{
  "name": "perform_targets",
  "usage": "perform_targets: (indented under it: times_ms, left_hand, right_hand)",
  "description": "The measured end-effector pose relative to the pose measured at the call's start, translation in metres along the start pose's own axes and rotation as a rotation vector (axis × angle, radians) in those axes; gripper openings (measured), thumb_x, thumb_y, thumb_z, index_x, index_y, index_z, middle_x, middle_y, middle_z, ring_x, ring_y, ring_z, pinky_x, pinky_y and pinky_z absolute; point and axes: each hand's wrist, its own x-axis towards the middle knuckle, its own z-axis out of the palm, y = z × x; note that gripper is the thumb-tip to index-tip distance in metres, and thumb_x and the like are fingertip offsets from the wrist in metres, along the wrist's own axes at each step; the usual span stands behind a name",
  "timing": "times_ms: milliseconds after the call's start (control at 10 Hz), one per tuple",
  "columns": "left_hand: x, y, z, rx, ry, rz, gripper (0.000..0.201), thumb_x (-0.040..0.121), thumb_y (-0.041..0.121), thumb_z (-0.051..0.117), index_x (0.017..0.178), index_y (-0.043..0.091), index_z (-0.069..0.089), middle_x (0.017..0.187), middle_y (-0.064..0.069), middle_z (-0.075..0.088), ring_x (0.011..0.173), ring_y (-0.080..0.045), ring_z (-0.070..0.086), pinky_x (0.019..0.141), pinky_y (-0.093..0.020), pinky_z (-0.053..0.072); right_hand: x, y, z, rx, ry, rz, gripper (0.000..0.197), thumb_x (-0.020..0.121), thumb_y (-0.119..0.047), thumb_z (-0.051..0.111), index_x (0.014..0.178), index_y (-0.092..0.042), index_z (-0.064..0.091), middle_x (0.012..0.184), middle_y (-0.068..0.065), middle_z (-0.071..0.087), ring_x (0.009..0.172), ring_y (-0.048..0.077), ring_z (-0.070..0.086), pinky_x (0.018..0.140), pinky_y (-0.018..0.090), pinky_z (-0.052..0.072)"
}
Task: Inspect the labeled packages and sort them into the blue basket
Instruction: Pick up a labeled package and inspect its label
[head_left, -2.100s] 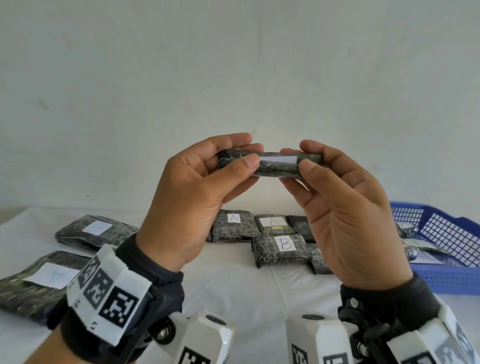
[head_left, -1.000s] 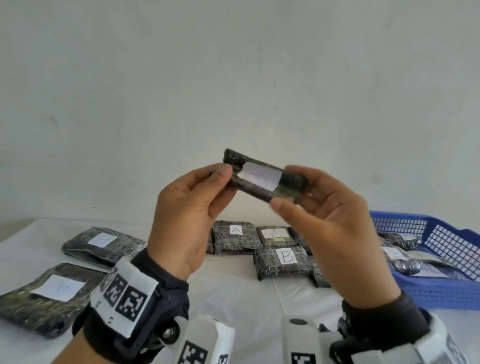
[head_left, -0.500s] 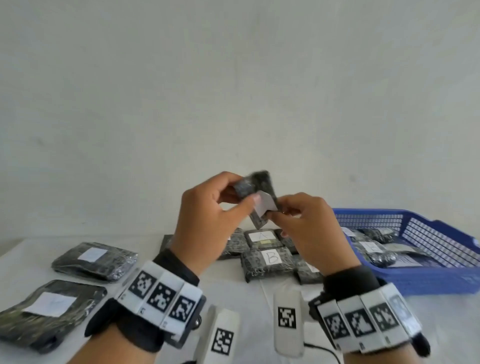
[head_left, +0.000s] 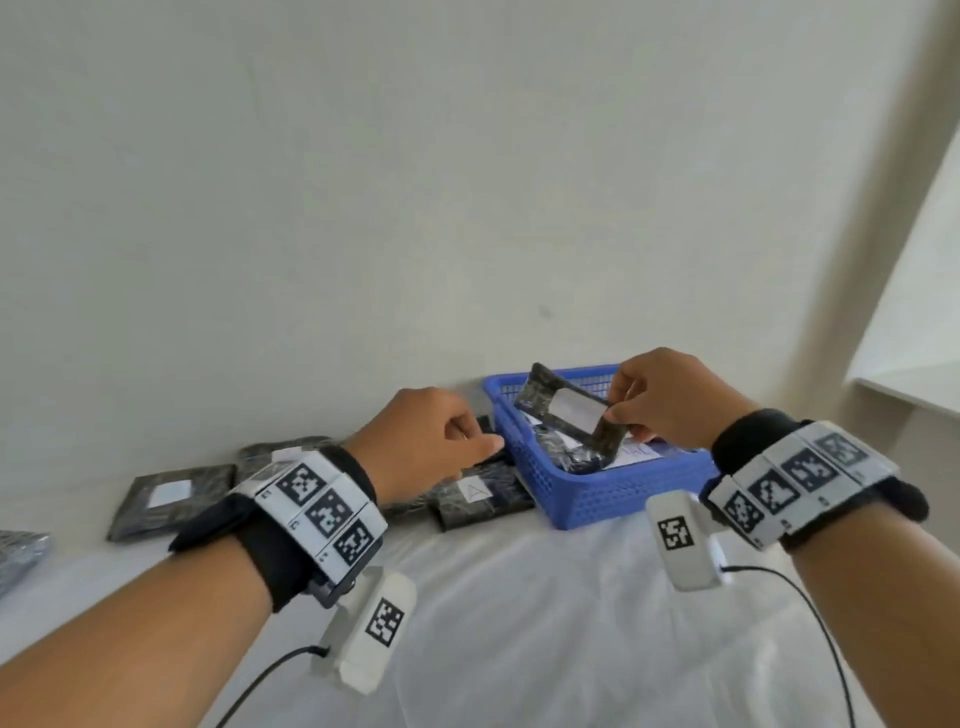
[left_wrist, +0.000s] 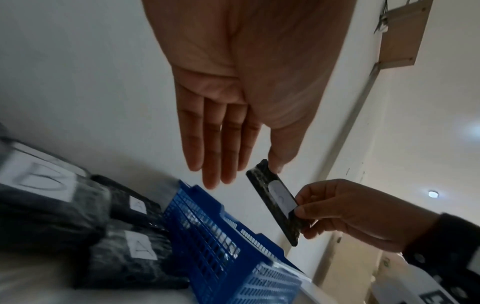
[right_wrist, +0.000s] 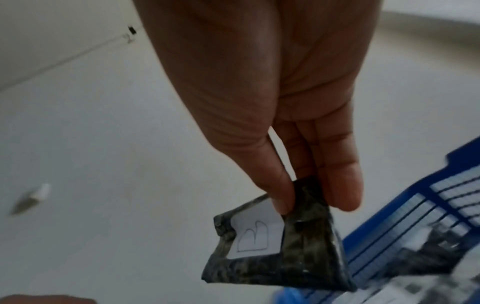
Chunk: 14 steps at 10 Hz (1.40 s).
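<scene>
Fingertips (right_wrist: 281, 197) of right hand (head_left: 670, 402) pinch one end of labelled package (head_left: 569, 415), tilted above blue basket (head_left: 597, 493); left hand (head_left: 421, 441), fingers straight and together, holds nothing, just beside package.

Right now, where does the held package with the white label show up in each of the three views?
Head: held package right of centre, above the blue basket, pinched by the right hand.
Left wrist: lower right of centre.
Right wrist: bottom centre, label reads B.
Shared landmark: the blue basket.
</scene>
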Motion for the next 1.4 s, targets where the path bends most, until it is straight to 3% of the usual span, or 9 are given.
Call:
perform_targets:
  times_ms: [200,400,500,700,900,1000,1100,1200,1400]
  left_hand:
    - [0.059,0.035,0.052,0.144,-0.137,0.13,0.028,0.097,0.039,0.07,0.111,0.015,0.069,0.107,0.005,0.068,0.099,-0.014,0.064,0.083,-0.025,0.048]
    - [0.105,0.031,0.084,0.242,-0.256,0.138,0.037,0.099,0.047,0.064,0.126,0.022,0.066,0.129,0.001,0.068,0.104,-0.017,0.066,0.092,-0.035,0.053]
    - [0.112,0.025,0.093,0.324,-0.325,0.158,0.033,0.1,0.05,0.061,0.116,0.023,0.072,0.117,0.004,0.071,0.079,-0.007,0.058,0.076,-0.029,0.046]
    - [0.118,0.018,0.101,0.423,-0.323,0.184,0.031,0.101,0.045,0.06,0.103,0.02,0.077,0.105,0.001,0.073,0.095,-0.017,0.065,0.089,-0.037,0.054]
    - [0.12,0.025,0.101,0.437,-0.343,0.159,0.031,0.102,0.042,0.061,0.108,0.016,0.076,0.11,0.0,0.073,0.097,-0.018,0.067,0.091,-0.038,0.056]
    - [0.121,0.03,0.096,0.437,-0.342,0.152,0.038,0.102,0.043,0.06,0.128,0.017,0.067,0.127,-0.004,0.068,0.112,-0.021,0.063,0.098,-0.036,0.052]
    - [0.118,0.035,0.083,0.488,-0.283,0.117,0.062,0.102,0.048,0.057,0.154,0.015,0.044,0.157,-0.015,0.044,0.146,-0.031,0.04,0.118,-0.041,0.036]
    - [0.102,0.028,0.057,0.508,-0.199,0.018,0.074,0.1,0.05,0.059,0.159,0.013,0.032,0.166,-0.02,0.024,0.156,-0.036,0.02,0.124,-0.046,0.025]
    - [0.019,-0.023,-0.042,0.537,-0.006,-0.158,0.016,0.099,0.031,0.059,0.108,0.02,0.066,0.116,-0.004,0.067,0.103,-0.027,0.065,0.091,-0.038,0.055]
  right_hand:
    - [0.053,0.062,-0.01,-0.286,0.005,0.134,0.008,0.098,-0.008,0.068,0.1,-0.003,0.074,0.102,0.011,0.073,0.09,0.026,0.069,0.08,0.034,0.06]
    - [0.111,0.103,-0.006,-0.589,-0.047,0.218,0.02,0.099,-0.014,0.067,0.115,-0.003,0.073,0.112,0.011,0.075,0.1,0.027,0.07,0.091,0.034,0.059]
    - [0.129,0.11,0.001,-0.676,-0.113,0.249,0.025,0.098,-0.02,0.071,0.117,-0.005,0.072,0.111,0.009,0.074,0.09,0.025,0.066,0.082,0.03,0.056]
    - [0.165,0.133,0.011,-0.826,-0.241,0.29,0.04,0.062,-0.043,0.093,0.088,-0.019,0.075,0.076,-0.008,0.075,0.07,0.016,0.071,0.077,0.033,0.064]
    - [0.126,0.108,0.002,-0.551,-0.19,0.246,0.03,0.087,-0.015,0.076,0.116,-0.006,0.075,0.107,0.009,0.075,0.099,0.028,0.073,0.091,0.041,0.06]
    - [0.118,0.089,0.002,-0.54,-0.242,0.202,0.035,0.099,-0.027,0.07,0.125,-0.004,0.071,0.123,0.013,0.073,0.107,0.028,0.07,0.1,0.04,0.057]
    - [0.098,0.05,0.008,-0.552,-0.252,0.087,0.054,0.105,-0.047,0.056,0.137,-0.004,0.064,0.141,0.013,0.064,0.127,0.029,0.062,0.108,0.041,0.05]
    - [0.072,0.003,0.022,-0.557,-0.286,-0.042,0.062,0.108,-0.049,0.049,0.156,-0.011,0.045,0.161,0.01,0.046,0.145,0.029,0.047,0.117,0.04,0.04]
    - [0.021,-0.114,0.074,-0.413,-0.208,-0.334,0.046,0.103,-0.044,0.058,0.138,-0.013,0.058,0.136,0.011,0.058,0.125,0.029,0.056,0.106,0.041,0.048]
